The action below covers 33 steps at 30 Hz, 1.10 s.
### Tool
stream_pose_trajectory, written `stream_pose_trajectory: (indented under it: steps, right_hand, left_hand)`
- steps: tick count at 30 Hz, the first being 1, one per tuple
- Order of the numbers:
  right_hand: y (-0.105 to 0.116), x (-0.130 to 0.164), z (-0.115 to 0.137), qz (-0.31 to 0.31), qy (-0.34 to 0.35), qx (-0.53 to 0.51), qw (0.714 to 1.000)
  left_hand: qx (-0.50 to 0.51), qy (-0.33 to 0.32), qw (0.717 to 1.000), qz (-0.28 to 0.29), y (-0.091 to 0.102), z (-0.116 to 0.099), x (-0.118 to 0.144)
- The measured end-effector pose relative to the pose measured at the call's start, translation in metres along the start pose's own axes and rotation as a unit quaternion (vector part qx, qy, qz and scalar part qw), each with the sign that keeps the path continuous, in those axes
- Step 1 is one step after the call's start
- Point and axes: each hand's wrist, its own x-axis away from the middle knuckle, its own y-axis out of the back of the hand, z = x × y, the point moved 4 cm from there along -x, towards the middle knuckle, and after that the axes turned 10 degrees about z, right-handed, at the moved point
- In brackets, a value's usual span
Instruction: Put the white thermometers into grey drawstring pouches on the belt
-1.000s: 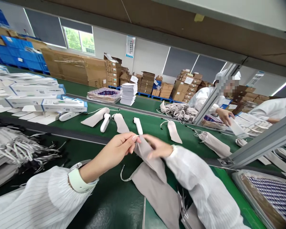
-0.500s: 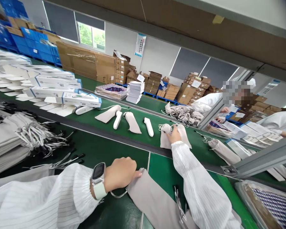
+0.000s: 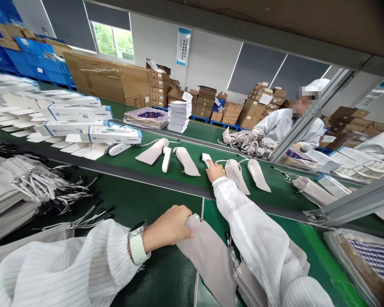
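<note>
my left hand is gripping the top edge of a grey pouch; my right hand is closing over a white thermometer on the belt.

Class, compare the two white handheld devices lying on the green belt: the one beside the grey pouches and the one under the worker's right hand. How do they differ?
The left device lies fully exposed and untouched; the right device is mostly covered by the right hand, only its dark-tipped head showing. The left device sits between two grey pouches; the right device has pouches on both sides too. Both are white and rest on the belt.
</note>
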Motion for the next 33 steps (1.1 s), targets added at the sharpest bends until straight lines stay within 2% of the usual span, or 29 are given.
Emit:
stream_pose_trajectory:
  steps: [2,6,10,12,16,18,20,22,25,27,30,33]
  right_hand:
    - [0.002,-0.003,-0.012,-0.007,-0.013,-0.042,0.999]
    - [0.021,-0.006,-0.034,-0.022,-0.032,-0.179,0.983]
    - [0.052,0.001,-0.030,-0.033,0.024,-0.315,0.948]
    - [0.068,0.012,-0.018,-0.023,0.090,-0.418,0.904]
    - [0.084,0.046,0.016,0.071,0.233,-0.624,0.742]
    - [0.084,0.063,0.033,0.124,0.264,-0.652,0.699]
    - [0.081,0.077,0.047,0.166,0.281,-0.665,0.672]
    - [0.076,0.085,0.057,0.196,0.288,-0.665,0.661]
    - [0.070,0.087,0.063,0.228,0.285,-0.651,0.666]
    - [0.061,0.086,0.063,0.268,0.268,-0.623,0.684]
    - [0.038,0.088,0.060,0.350,0.237,-0.542,0.727]
    - [0.015,0.097,0.059,0.431,0.206,-0.474,0.740]
  left_hand:
    - [0.035,-0.021,0.999,-0.026,0.006,-0.003,0.000]
    - [0.137,-0.103,0.985,-0.037,0.016,-0.012,0.005]
    - [0.166,-0.141,0.974,-0.056,0.021,-0.015,0.010]
    - [0.137,-0.152,0.977,-0.065,0.022,-0.018,0.011]
    - [0.060,-0.178,0.979,-0.081,0.026,-0.026,0.016]
    - [0.046,-0.196,0.976,-0.086,0.029,-0.030,0.019]
    - [0.033,-0.206,0.974,-0.093,0.032,-0.031,0.021]
    - [0.031,-0.205,0.973,-0.099,0.034,-0.031,0.021]
    - [0.048,-0.212,0.969,-0.115,0.036,-0.028,0.020]
    - [0.057,-0.220,0.963,-0.146,0.038,-0.027,0.020]
    - [0.065,-0.211,0.949,-0.225,0.045,-0.025,0.022]
    - [0.073,-0.200,0.936,-0.279,0.052,-0.022,0.022]
